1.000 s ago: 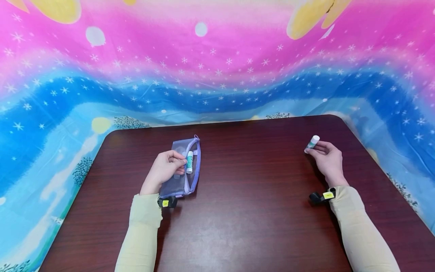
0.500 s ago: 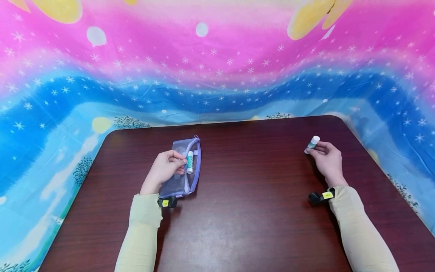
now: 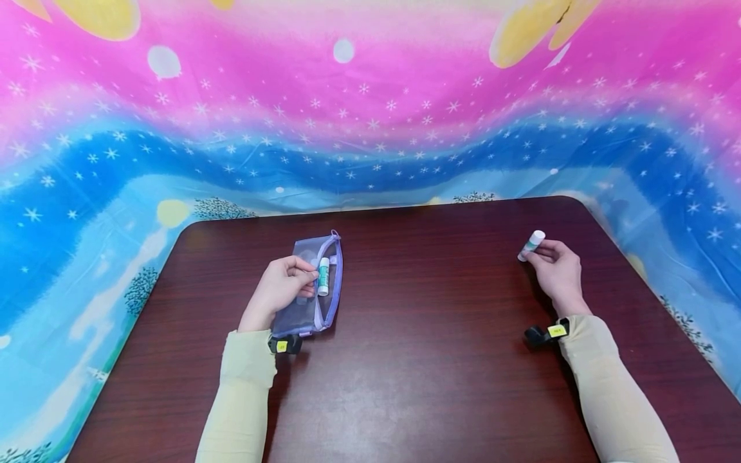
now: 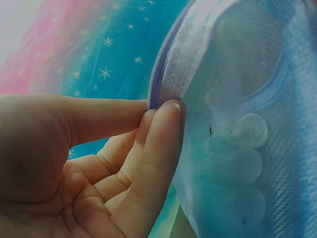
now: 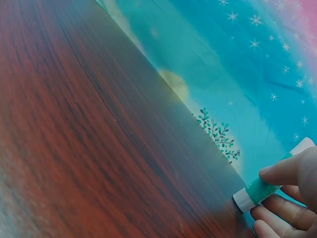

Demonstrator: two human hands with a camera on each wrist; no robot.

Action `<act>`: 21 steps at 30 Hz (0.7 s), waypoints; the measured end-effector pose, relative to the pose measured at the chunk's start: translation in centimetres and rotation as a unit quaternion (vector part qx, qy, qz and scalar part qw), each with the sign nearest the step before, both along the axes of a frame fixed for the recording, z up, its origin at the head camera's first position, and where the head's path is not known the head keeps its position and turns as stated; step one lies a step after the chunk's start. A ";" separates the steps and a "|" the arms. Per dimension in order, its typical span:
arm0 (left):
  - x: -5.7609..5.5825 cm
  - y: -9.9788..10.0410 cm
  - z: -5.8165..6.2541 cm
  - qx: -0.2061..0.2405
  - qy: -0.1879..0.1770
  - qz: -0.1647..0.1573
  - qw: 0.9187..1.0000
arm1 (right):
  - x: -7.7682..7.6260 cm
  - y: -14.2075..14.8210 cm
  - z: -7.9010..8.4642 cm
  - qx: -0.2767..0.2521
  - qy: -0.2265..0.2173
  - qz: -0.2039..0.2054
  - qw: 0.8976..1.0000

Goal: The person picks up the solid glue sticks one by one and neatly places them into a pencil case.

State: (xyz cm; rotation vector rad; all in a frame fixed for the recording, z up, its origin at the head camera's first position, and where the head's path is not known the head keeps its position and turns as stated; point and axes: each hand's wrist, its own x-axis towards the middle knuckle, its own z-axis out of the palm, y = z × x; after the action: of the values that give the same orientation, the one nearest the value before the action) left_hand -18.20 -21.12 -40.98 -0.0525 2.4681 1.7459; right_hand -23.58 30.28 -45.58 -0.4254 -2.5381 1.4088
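Note:
My left hand [image 3: 283, 283] pinches the zipper edge of a see-through purple mesh pencil pouch [image 3: 295, 315] at the left of the table. In the left wrist view, thumb and fingers [image 4: 166, 129] meet on that zipper edge [image 4: 158, 79], and the pouch mouth gapes beside them. A white and green glue stick [image 3: 323, 276] shows within the pouch's opening in the head view. Over at the right, my right hand [image 3: 558, 273] holds a second glue stick [image 3: 531, 245] between thumb and fingers, tilted, close over the table. Its green label [image 5: 260, 191] shows in the right wrist view.
The dark red wood-grain table [image 3: 417, 334] stretches between the two hands. A pink and blue snowflake-patterned cloth [image 3: 370, 116] hangs behind it and along both sides. Each wrist wears a black camera [image 3: 538, 335].
My right hand has shifted very slightly to the left with its glue stick. The left hand and the pouch have stayed put.

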 end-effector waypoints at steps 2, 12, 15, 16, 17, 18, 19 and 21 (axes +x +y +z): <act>0.0 0.0 0.0 -0.001 0.000 0.000 1.000 | 0.0 0.0 0.0 -0.004 0.001 -0.001 1.000; 0.0 0.0 0.0 0.002 -0.001 -0.001 1.000 | 0.1 -0.3 0.1 -0.008 0.005 0.011 1.000; -0.1 0.1 -0.1 0.004 -0.004 0.000 1.000 | 0.2 -0.4 0.2 -0.007 0.005 0.015 1.000; -0.1 0.1 -0.1 0.003 -0.004 0.000 1.000 | 0.1 -0.5 0.1 -0.009 0.007 0.016 1.000; -0.1 0.1 -0.1 0.002 -0.004 0.001 1.000 | 0.1 -0.6 0.2 -0.011 0.009 0.018 1.000; -0.1 0.0 -0.1 0.002 -0.004 0.001 1.000 | 0.1 -0.7 0.2 -0.013 0.012 0.021 1.000; -0.1 0.1 -0.1 0.001 -0.004 0.001 1.000 | 0.0 -0.8 0.2 -0.014 0.015 0.024 1.000; -0.1 0.1 -0.1 0.000 -0.004 0.002 1.000 | 0.0 -1.0 0.2 -0.016 0.019 0.028 0.999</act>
State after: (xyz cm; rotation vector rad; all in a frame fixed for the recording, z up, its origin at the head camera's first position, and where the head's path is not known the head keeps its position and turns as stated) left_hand -18.31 -21.07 -41.10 -0.0635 2.4632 1.7449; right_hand -23.59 29.33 -45.39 -0.3311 -2.5188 1.4652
